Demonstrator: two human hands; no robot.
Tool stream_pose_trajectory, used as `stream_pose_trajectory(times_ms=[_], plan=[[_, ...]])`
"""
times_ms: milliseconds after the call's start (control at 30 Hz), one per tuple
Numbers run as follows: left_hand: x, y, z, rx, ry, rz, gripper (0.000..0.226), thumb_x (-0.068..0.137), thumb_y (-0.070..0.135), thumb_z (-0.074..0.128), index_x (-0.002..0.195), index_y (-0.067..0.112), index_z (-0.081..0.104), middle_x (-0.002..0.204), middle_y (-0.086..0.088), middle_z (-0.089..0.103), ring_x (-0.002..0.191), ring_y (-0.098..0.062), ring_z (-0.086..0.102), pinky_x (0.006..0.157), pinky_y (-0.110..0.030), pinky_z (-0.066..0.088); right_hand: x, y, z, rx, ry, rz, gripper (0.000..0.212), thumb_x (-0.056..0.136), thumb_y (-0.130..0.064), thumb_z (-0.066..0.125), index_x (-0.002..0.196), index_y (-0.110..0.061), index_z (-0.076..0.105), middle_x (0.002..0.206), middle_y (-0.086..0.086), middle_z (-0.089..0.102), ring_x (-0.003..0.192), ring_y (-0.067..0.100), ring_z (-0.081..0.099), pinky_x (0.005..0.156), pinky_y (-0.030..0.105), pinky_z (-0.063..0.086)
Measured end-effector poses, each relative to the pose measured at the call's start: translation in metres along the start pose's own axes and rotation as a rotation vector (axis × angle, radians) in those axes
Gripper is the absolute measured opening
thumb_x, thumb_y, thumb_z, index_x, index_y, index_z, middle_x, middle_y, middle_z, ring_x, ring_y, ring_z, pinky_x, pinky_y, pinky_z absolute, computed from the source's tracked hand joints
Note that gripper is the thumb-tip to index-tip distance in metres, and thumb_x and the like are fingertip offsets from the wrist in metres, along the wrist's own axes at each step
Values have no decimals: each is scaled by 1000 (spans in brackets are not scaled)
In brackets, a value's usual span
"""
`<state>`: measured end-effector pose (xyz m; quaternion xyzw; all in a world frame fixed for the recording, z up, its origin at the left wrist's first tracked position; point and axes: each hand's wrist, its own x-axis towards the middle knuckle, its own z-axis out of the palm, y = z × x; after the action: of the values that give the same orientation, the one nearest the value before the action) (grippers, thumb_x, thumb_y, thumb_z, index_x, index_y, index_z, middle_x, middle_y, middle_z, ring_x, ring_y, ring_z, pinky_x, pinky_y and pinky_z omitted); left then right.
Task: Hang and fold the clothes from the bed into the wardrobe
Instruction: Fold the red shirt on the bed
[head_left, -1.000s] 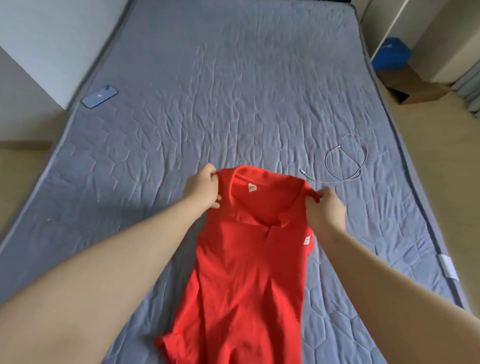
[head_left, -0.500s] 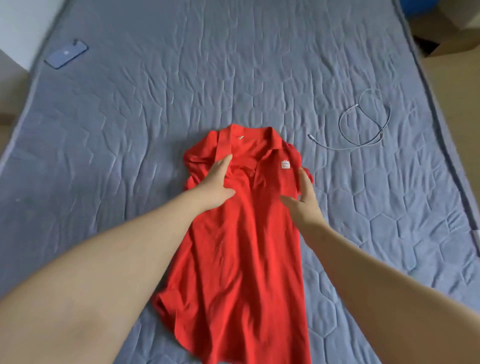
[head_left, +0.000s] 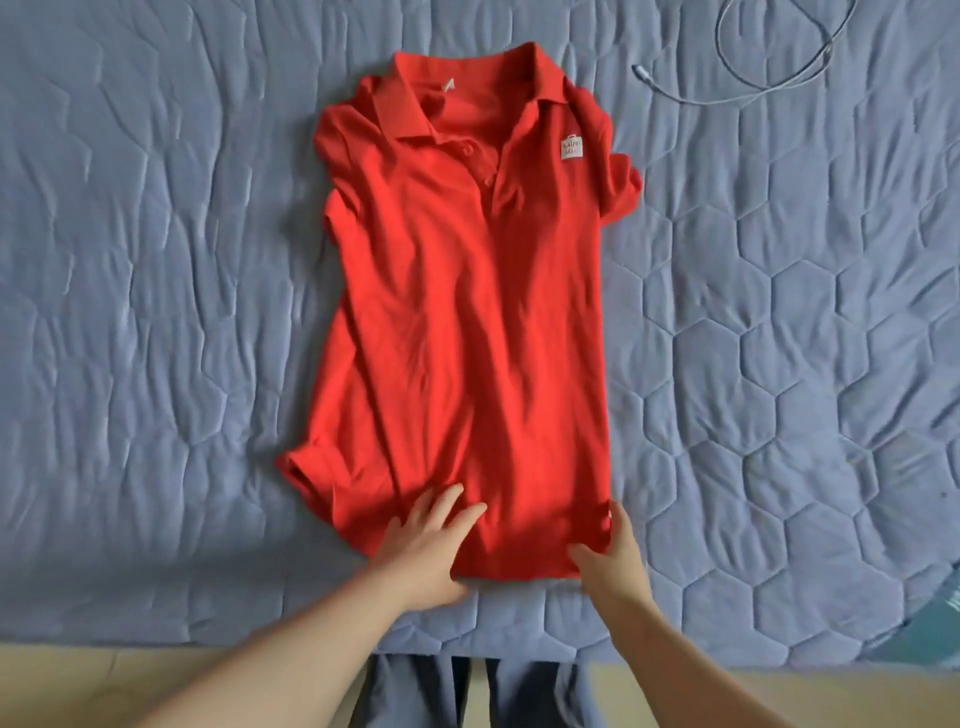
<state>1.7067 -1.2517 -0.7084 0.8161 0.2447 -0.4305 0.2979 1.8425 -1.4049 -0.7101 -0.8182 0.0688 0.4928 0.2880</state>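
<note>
Plain bright red polo shirt at centre, small white patch with reddish marks at its 1 o'clock, muted blue-grey bed cover quilted in hexagons, white cable at 1 o'clock, beige floor at 7 o'clock, navy trousers at 6 o'clock.

red polo shirt: flat on blue quilted bed cover, collar farthest
thin white cable: beyond shirt, to right

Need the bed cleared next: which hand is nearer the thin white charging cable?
Right. The right hand rests at the red polo shirt's hem corner, on the thin white charging cable's side; the left hand lies further left on the hem.
</note>
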Motion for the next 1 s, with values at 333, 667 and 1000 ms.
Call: stream_pose_trajectory(times_ms=[333,667,1000], plan=[[-1,-3,24,137,559,51,45,44,-8,81,84,10,72,76,-8,67,65,-28,65,52,-34,53,-1,34,-12,-236,-19,-312,73,79,9,55,138,-31,39,108,-10,42,87,1,43,78,6,31],[-24,0,-14,-242,535,-192,24,85,25,62,106,13,58,102,-7,54,89,-32,57,68,-34,38,-22,6,-40,-148,2,-337,20,74,-19,78,87,-19,63,71,-14,54,62,1,51,59,2,38],[-38,1,-37,-304,609,-279,33,73,-9,60,94,16,67,87,2,46,82,-24,54,63,-26,32,-24,20,-85,-151,100,-267,40,76,7,58,111,-11,63,58,-9,50,52,3,48,54,9,37]])
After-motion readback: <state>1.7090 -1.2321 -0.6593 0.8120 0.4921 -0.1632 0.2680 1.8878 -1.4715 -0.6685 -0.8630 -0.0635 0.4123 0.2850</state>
